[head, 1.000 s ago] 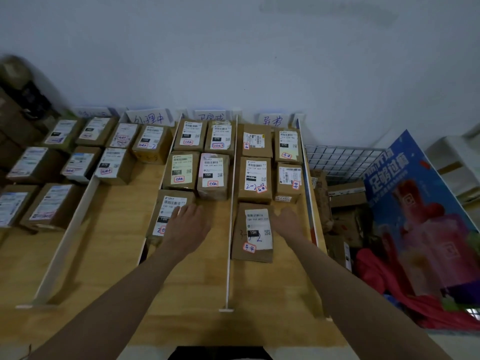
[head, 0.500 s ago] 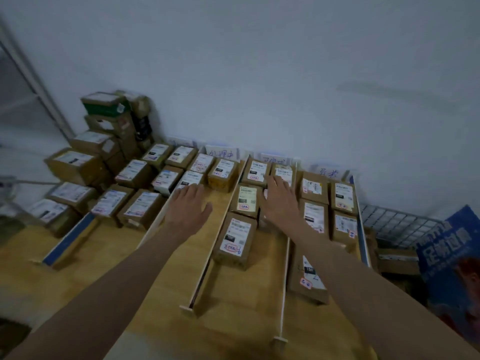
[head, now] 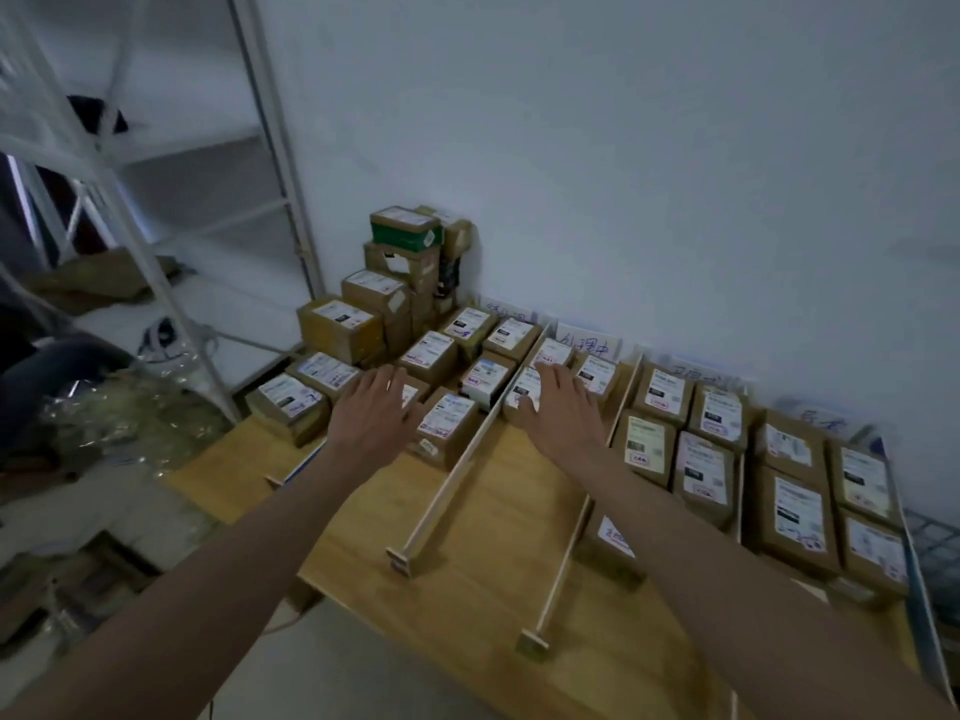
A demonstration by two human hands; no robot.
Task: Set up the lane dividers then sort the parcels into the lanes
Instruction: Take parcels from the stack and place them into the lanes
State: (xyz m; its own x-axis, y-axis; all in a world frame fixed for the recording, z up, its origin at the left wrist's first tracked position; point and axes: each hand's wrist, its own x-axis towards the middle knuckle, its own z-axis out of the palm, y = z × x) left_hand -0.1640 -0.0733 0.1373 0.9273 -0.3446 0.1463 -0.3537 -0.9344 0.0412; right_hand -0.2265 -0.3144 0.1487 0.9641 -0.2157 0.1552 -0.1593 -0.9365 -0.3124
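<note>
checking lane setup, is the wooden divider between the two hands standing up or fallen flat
Standing on edge: the wooden divider runs as a thin upright strip between parcel lanes on the table.

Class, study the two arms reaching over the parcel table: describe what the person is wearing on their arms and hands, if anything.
Both forearms are bare as far as the picture shows: no sleeves are in view. The left hand and the right hand wear no gloves. No watch, bracelet or ring shows on either wrist or on the fingers, though the picture is dim and slightly blurred.

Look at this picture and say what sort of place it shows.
Probably a parcel sorting station: labelled cardboard parcels lie in lanes split by wooden dividers on a wooden table, with handwritten lane signs on the wall.
</note>
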